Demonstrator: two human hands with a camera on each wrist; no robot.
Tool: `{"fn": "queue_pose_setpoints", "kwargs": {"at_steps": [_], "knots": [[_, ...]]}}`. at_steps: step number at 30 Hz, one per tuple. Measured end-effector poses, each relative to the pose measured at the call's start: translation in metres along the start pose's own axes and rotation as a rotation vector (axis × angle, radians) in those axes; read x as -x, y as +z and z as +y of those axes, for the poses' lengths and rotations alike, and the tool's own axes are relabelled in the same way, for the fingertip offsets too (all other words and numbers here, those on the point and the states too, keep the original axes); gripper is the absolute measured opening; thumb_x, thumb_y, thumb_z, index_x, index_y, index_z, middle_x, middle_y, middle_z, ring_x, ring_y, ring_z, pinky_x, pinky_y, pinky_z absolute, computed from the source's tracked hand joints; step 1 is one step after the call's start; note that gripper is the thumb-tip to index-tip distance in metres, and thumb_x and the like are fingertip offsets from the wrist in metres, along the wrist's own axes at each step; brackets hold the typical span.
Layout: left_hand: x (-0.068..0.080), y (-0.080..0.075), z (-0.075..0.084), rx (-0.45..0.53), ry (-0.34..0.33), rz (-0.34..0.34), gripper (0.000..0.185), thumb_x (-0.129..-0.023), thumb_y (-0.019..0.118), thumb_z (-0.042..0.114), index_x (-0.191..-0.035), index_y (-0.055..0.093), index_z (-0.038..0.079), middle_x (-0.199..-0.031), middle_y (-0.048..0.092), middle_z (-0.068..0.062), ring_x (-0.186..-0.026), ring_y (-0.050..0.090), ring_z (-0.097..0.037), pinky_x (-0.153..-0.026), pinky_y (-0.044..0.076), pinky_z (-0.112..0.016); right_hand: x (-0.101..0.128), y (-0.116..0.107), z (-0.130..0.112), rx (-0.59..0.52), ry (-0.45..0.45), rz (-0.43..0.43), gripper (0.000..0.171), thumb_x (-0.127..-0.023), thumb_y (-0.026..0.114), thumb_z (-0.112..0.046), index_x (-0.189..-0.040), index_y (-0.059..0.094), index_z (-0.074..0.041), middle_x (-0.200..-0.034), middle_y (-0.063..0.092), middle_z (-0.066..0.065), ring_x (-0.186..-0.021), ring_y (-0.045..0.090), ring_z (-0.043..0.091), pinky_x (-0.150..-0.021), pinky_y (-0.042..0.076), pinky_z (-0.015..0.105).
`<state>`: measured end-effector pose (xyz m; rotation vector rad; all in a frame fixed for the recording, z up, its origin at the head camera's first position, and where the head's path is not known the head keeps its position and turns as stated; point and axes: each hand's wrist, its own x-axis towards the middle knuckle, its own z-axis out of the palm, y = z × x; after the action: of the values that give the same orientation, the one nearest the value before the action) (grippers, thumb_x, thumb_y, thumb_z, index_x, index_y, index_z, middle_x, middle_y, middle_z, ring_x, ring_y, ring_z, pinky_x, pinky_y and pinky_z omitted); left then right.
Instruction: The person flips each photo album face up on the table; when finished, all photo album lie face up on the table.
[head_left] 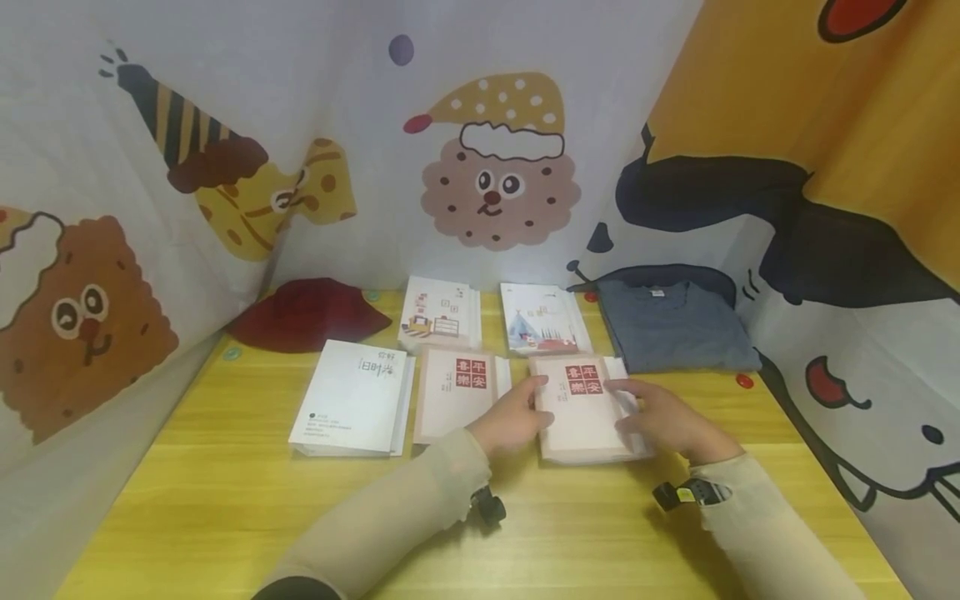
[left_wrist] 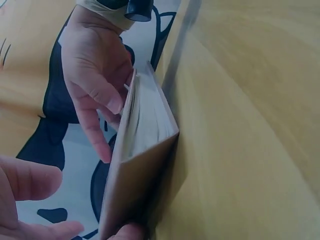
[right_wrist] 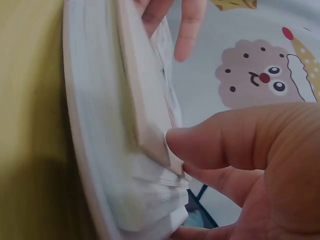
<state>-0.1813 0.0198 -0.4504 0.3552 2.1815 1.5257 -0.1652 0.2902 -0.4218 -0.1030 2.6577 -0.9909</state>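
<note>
A pale pink book (head_left: 573, 425) with a red block of characters lies at the front right of the yellow table, between the two hands. My left hand (head_left: 513, 417) is at its left side, with a fingertip against the spine in the left wrist view and other fingers apart from the cover. On the opposite side, my right hand (head_left: 667, 421) has its thumb (right_wrist: 200, 142) touching the cover's edge beside the pages. Its other fingers extend fairly straight over the book. A similar pink book (head_left: 450, 408) lies left of the left hand, partly hidden by it.
A white book (head_left: 348, 400) lies at the front left. Behind stand two illustrated books (head_left: 438, 312), (head_left: 543, 321) in a back row. A dark red hat (head_left: 311, 317) is at the back left, a folded grey-blue shirt (head_left: 678, 325) at the back right. A printed curtain (head_left: 337, 50) hangs behind.
</note>
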Motion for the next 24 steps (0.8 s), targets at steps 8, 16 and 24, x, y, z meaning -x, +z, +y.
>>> {"fn": "queue_pose_setpoints", "kwargs": {"at_steps": [8,16,24], "knots": [[-0.003,-0.001,-0.006,-0.031,-0.042,0.002,0.075,-0.102,0.063,0.018,-0.168,0.027,0.013,-0.170,0.033,-0.020,-0.104,0.065,-0.026,-0.074,0.061,-0.042,-0.010,0.011,0.004,-0.041,-0.058,-0.021,0.065,-0.094,0.076,-0.014,-0.153,0.052,0.000,-0.159,0.043,0.033,-0.147,0.039,0.052,-0.119,0.036,0.067],[-0.004,-0.003,-0.007,-0.079,-0.038,0.018,0.076,-0.102,0.064,0.023,-0.168,0.027,0.012,-0.172,0.029,-0.015,-0.159,0.027,-0.035,-0.131,0.021,-0.052,-0.015,0.013,0.000,-0.055,-0.053,-0.047,0.065,-0.095,0.077,-0.022,-0.151,0.054,0.001,-0.156,0.048,0.030,-0.127,0.055,0.039,-0.103,0.053,0.047],[-0.002,-0.009,-0.007,-0.060,-0.015,0.004,0.077,-0.103,0.063,0.026,-0.167,0.025,0.008,-0.172,0.029,-0.016,-0.158,0.029,-0.035,-0.131,0.022,-0.050,-0.016,0.012,0.003,-0.046,-0.064,-0.037,0.068,-0.097,0.076,-0.027,-0.153,0.051,0.002,-0.158,0.044,0.034,-0.142,0.047,0.052,-0.112,0.048,0.061]]}}
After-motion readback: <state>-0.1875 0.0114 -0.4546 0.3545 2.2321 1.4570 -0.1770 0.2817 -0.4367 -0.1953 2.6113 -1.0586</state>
